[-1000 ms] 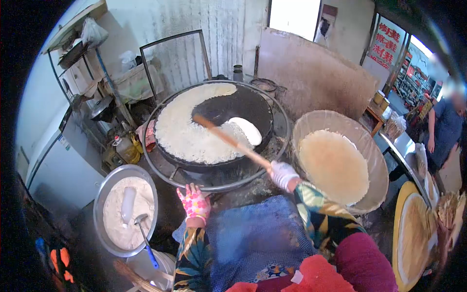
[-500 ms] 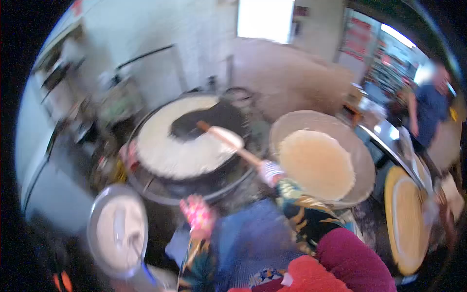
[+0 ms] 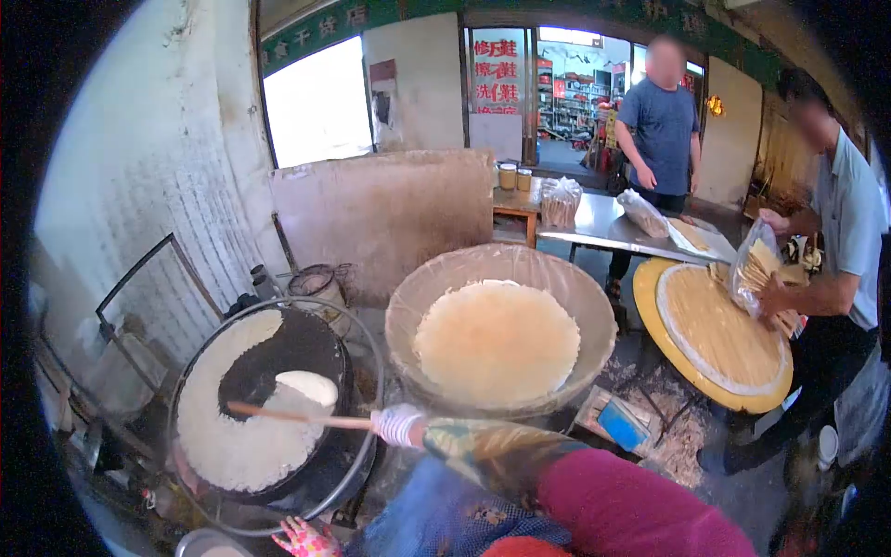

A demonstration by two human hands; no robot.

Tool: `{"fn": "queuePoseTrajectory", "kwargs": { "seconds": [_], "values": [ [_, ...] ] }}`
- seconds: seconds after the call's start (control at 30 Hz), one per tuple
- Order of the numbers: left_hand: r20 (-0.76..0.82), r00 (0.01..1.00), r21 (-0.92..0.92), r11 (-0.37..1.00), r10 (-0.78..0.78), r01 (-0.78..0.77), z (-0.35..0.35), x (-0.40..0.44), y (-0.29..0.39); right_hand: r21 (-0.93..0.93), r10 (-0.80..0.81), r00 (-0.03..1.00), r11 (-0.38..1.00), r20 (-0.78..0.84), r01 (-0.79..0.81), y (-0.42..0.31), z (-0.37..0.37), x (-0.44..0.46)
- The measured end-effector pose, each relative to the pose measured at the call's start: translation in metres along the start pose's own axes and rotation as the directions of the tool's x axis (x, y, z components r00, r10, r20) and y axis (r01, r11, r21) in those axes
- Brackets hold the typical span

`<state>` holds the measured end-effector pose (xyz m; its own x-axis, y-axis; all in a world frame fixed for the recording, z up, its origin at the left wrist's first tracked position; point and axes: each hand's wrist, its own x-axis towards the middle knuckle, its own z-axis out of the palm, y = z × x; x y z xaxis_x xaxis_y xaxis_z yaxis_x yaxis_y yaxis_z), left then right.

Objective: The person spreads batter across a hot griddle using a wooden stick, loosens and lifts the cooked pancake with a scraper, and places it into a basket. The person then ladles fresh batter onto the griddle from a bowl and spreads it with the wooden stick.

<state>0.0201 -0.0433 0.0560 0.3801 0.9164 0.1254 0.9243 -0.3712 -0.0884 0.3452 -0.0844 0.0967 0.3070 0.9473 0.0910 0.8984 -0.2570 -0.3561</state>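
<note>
My right hand (image 3: 397, 425), in a striped glove, is closed round a long wooden stick (image 3: 302, 418). The stick reaches left over a round black griddle (image 3: 255, 367). Pale batter (image 3: 227, 455) covers the griddle's left and lower side in a wide curve, and a thicker white mound of batter (image 3: 311, 385) sits just above the stick. My left hand (image 3: 306, 538), in a pink patterned glove, is low in the view beside the metal ring (image 3: 348, 497) around the griddle. Its fingers are spread and hold nothing; whether they touch the ring I cannot tell.
Right of the griddle stands a large lined basket (image 3: 594, 325) with a stack of thin pancakes (image 3: 497, 343). A batter bowl (image 3: 209, 546) is at the bottom edge. Two people stand at the right, one handling a plastic bag (image 3: 754, 269) over a yellow-rimmed round board (image 3: 650, 371).
My view has swung right, so the griddle and basket sit further left and a second person shows. The stick lies flatter across the batter. My left hand now appears lower.
</note>
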Motion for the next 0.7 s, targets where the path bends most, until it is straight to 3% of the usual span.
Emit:
{"fn": "queuePoseTrajectory", "kwargs": {
  "seconds": [0.03, 0.1, 0.13, 0.2, 0.3, 0.33, 0.43, 0.47, 0.53, 0.57, 0.63, 0.67, 0.7],
  "values": [
    [-0.021, 1.000, -0.033, 0.999, -0.005, 0.004, 0.007, 0.002, -0.004, -0.031, 0.022, 0.993, 0.999, 0.117, -0.018, 0.009, 0.007, 0.005],
    [-0.008, 0.999, -0.142, 0.989, -0.040, 0.039, 0.011, 0.008, -0.014, -0.027, 0.085, 0.995, 0.996, 0.047, -0.084, 0.039, 0.018, 0.023],
    [-0.012, 0.999, -0.138, 0.989, -0.046, 0.044, 0.015, 0.010, -0.019, -0.007, 0.141, 0.990, 0.990, -0.021, -0.141, 0.041, 0.018, 0.030],
    [-0.053, 0.998, -0.039, 0.999, -0.037, 0.035, 0.025, 0.010, -0.029, -0.023, 0.157, 0.988, 0.987, -0.007, -0.157, 0.031, 0.021, 0.034],
    [-0.007, 0.992, -0.080, 0.989, -0.125, 0.124, 0.013, 0.010, -0.029, 0.068, 0.093, 0.993, 0.993, 0.070, -0.097, -0.006, -0.016, -0.005],
    [-0.007, 0.992, -0.084, 0.988, -0.128, 0.127, 0.015, 0.011, -0.032, 0.001, 0.035, 0.993, 0.999, 0.115, -0.035, 0.011, 0.010, 0.003],
    [-0.010, 0.989, -0.024, 0.989, -0.149, 0.149, 0.020, 0.013, -0.049, -0.011, 0.158, 0.987, 0.987, 0.026, -0.157, 0.035, 0.012, 0.016],
    [-0.009, 0.988, -0.010, 0.988, -0.157, 0.157, 0.019, 0.013, -0.052, -0.015, 0.127, 0.992, 0.992, -0.021, -0.128, 0.036, 0.018, 0.024],
    [0.120, 0.972, 0.053, 0.979, -0.200, 0.195, 0.008, 0.018, -0.051, 0.099, 0.118, 0.993, 0.988, -0.019, -0.116, 0.017, 0.018, 0.025],
    [0.086, 0.979, -0.031, 0.982, -0.184, 0.187, 0.013, 0.017, -0.047, 0.079, 0.091, 0.996, 0.993, -0.008, -0.090, 0.006, 0.014, 0.014],
    [-0.150, 0.989, -0.173, 0.985, -0.008, -0.018, 0.020, 0.011, -0.016, 0.027, -0.040, 0.994, 0.999, 0.098, 0.037, -0.005, 0.001, -0.005],
    [-0.174, 0.984, -0.199, 0.976, 0.049, -0.083, 0.016, 0.008, 0.007, 0.025, -0.046, 0.993, 0.999, 0.106, 0.043, 0.004, 0.004, -0.001],
    [-0.143, 0.982, -0.174, 0.974, 0.120, -0.145, 0.026, 0.007, 0.020, 0.007, 0.064, 0.992, 0.998, 0.106, -0.065, 0.015, 0.010, 0.006]
  ]
}}
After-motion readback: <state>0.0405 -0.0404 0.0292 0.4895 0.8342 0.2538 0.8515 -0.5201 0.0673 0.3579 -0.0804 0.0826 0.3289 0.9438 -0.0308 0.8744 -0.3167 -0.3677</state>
